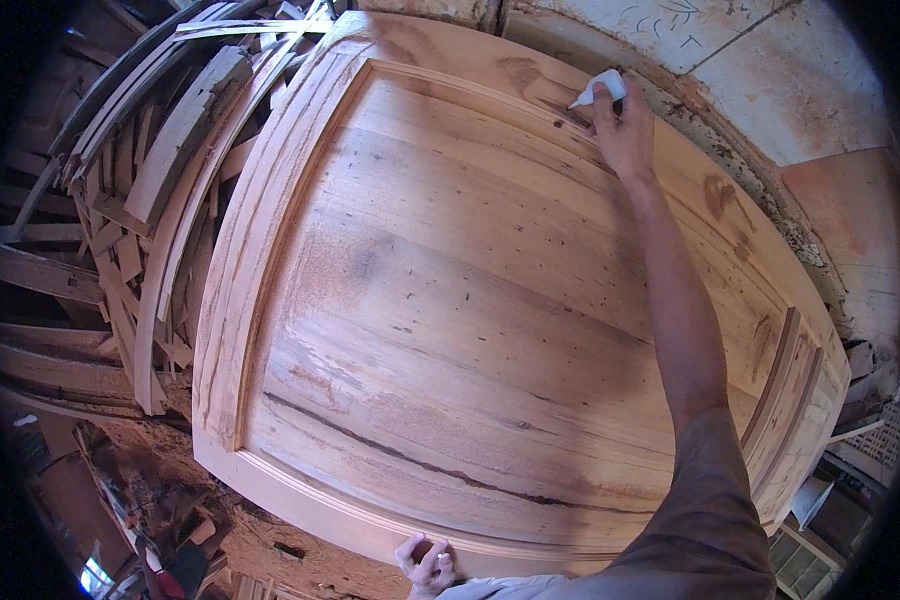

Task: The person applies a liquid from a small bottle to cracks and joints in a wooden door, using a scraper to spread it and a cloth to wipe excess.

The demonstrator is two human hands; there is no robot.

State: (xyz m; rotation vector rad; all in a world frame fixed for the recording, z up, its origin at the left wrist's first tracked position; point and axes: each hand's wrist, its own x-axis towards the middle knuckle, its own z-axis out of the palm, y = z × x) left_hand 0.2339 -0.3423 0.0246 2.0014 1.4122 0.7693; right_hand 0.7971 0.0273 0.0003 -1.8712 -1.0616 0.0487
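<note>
A large framed wooden panel [450, 290], like a door, lies flat in front of me, with knots, small dark holes and a long dark crack [420, 465] near its close side. My right hand [625, 130] reaches across to the far frame rail. It grips a small white squeeze bottle [602, 90], tilted, its thin nozzle pointing left and down close to the wood. At the near edge of the panel is my left hand [427, 566], its fingers curled. Whatever it may hold is hidden.
Wood strips and offcuts [170, 190] are heaped to the left of the panel. Beyond the far edge runs a pale tiled surface [770, 90] with dark scribbled marks. Reddish-brown dust [280, 545] and scraps cover the ground at the lower left. Boxy items [810, 540] stand at the lower right.
</note>
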